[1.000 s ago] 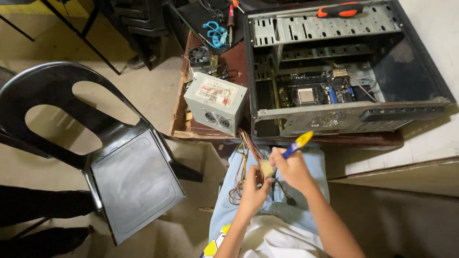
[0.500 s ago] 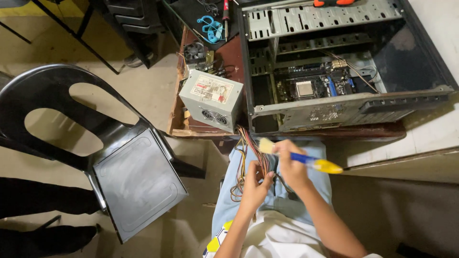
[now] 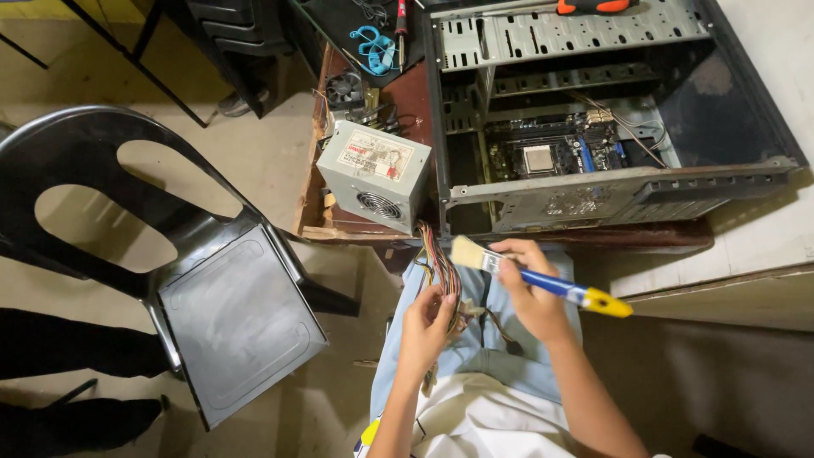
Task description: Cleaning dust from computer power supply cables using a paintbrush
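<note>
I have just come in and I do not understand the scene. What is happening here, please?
A seated person is working over their lap. The right hand holds a paintbrush with a blue and yellow handle, bristles pointing left. The left hand grips a bundle of coloured cables that runs up to a grey power supply box on the wooden table. Beside it lies an open computer case, its motherboard exposed. A black chair stands at the left.

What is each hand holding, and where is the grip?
Right hand grips the paintbrush near its ferrule; left hand holds the bundle of coloured wires at its lower end.

power supply (image 3: 374,173) left of open case (image 3: 593,119) | chair (image 3: 170,280) farther left
</note>
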